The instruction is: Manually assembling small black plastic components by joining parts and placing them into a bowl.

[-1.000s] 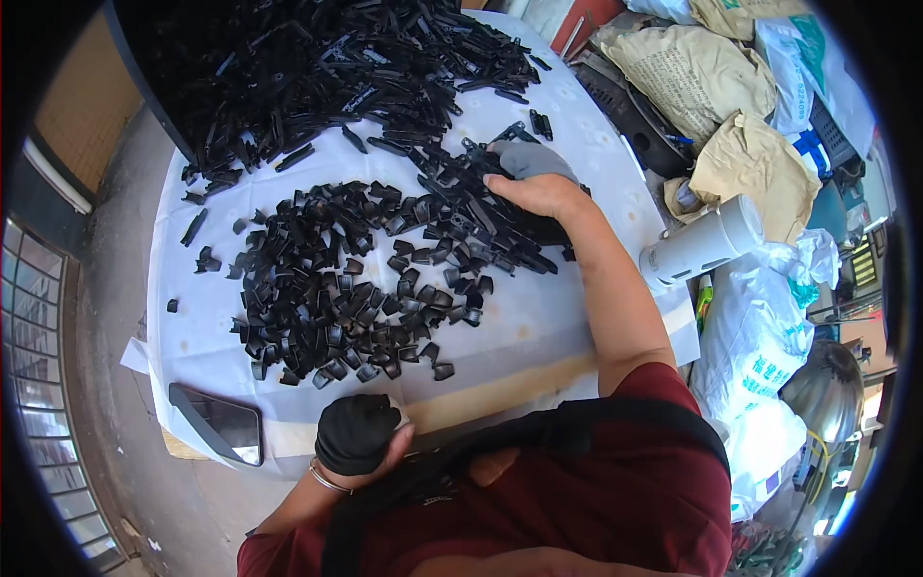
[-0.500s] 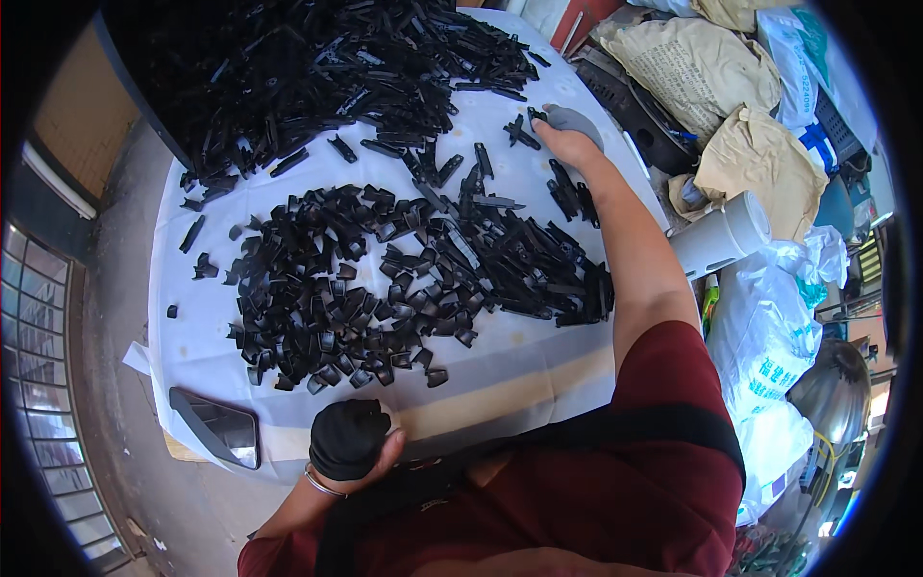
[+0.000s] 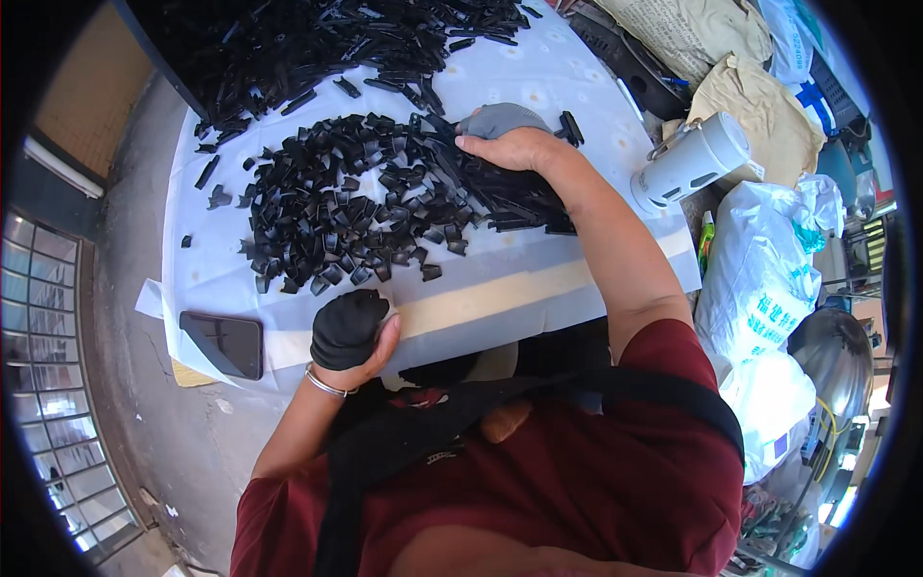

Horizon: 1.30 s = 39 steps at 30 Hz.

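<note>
My right hand (image 3: 507,132), in a grey glove, lies low over the pile of long, narrow black plastic pieces (image 3: 519,192). Its thumb is stretched out toward the left, touching the pile, and its fingertips are partly hidden. Left of that pile lies a heap of short, curved black plastic pieces (image 3: 332,197). At the table's near edge my left hand (image 3: 348,332), in a black glove, is curled into a rounded fist with its thumb showing at the side. Whatever it may hold is hidden.
A larger mound of black pieces (image 3: 317,48) covers the table's far side. A phone (image 3: 226,344) lies at the near left corner of the white-covered table (image 3: 481,279). At the right stand a pale flask (image 3: 692,162), white bags (image 3: 760,279) and brown sacks (image 3: 750,115).
My right hand has moved left and nearer, from loose pieces at the far right onto the long-piece pile. Those loose pieces no longer show there. The whole view has shifted.
</note>
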Tool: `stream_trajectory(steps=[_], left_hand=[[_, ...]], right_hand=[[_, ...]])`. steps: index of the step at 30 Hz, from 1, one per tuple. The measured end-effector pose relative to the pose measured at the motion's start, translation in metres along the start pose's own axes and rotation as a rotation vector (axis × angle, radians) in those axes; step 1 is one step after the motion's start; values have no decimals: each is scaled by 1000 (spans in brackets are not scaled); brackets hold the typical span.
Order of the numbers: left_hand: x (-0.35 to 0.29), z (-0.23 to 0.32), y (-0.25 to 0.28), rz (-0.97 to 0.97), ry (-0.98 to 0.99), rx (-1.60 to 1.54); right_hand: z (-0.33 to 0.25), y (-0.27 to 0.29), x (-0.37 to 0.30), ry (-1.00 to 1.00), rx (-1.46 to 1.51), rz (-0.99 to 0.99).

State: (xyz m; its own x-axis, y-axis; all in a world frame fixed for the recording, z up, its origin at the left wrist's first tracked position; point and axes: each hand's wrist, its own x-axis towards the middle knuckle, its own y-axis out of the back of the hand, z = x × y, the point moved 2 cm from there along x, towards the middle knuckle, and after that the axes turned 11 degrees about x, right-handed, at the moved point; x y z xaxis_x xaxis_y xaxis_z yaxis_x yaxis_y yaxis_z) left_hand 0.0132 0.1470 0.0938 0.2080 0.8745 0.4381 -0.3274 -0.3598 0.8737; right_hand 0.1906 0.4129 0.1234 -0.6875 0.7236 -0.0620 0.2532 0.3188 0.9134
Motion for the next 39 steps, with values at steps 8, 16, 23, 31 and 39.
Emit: stream_trajectory(steps=[8,16,23,31,39], left_hand=[[-3,8,-8,183,7,7],[3,31,-5,56,129,164],[44,40,-23,-71,174,270],[42,50,-17,-113,210,284],[38,43,-23,-43,176,304]], right_hand=[[-69,-12,-61,-55,-27,139],[-61,-5,-109,174,361,736],[-86,-38,-121,162,-155,535],[-99,-31,-111,-9,-86,375],[-84,-47,-103,194,-138,748]])
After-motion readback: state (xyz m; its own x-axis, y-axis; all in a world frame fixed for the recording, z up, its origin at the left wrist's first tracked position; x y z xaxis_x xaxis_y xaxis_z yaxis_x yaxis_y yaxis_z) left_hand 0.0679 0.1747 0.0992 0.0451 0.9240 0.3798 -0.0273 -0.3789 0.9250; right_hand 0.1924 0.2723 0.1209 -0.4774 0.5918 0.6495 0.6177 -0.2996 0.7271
